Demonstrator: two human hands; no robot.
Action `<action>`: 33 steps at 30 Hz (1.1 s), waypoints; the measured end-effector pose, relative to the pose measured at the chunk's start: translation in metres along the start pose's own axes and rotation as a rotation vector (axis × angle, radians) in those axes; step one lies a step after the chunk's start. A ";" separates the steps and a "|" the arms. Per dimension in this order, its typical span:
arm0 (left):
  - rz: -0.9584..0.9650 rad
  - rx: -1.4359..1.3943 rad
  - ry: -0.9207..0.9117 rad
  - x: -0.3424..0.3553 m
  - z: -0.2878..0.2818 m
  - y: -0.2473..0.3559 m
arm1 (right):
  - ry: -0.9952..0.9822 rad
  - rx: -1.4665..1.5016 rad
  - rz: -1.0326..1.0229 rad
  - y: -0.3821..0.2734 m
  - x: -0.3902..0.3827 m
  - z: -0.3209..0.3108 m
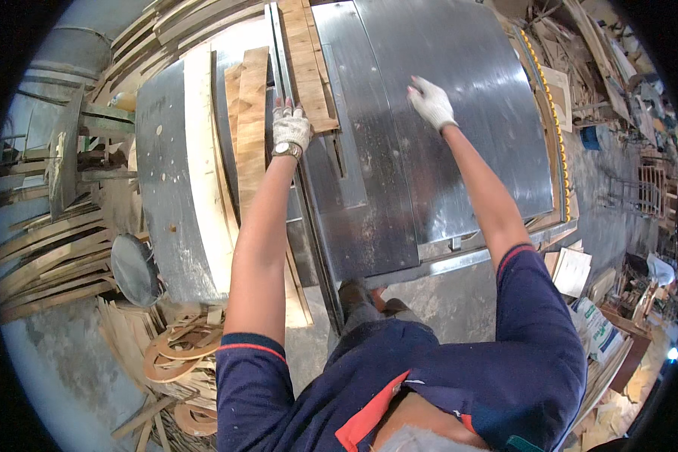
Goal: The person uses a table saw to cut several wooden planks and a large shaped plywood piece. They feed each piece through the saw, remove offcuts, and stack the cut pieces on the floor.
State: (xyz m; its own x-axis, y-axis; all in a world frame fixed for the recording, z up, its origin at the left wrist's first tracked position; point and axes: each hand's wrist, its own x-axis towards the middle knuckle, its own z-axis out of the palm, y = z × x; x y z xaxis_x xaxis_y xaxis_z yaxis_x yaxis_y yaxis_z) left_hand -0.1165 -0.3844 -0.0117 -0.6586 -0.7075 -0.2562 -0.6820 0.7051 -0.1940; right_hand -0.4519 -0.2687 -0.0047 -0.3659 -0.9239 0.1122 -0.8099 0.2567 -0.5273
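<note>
Boards [249,120] lie left on table [467,56]

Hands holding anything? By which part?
White-gloved right hand: nothing visible. White-gloved left hand: over the long grey metal rail, partway along; grip can't be told.

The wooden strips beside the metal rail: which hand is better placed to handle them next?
Probably the left hand: it appears to rest on the metal rail, with wooden strips close on both sides. The right hand is farther away, over the metal tabletop.
</note>
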 end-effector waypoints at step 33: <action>-0.004 0.123 0.077 0.105 0.009 -0.045 | -0.595 -0.575 -0.237 -0.118 0.252 0.130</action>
State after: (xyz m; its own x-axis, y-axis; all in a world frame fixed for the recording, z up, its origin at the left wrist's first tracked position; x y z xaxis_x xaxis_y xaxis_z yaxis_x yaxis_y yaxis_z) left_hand -0.1523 -0.4895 -0.0380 -0.6818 -0.7084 -0.1824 -0.6435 0.6994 -0.3111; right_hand -0.3889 -0.5690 -0.0235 0.0131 -0.9251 -0.3795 -0.9998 -0.0063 -0.0191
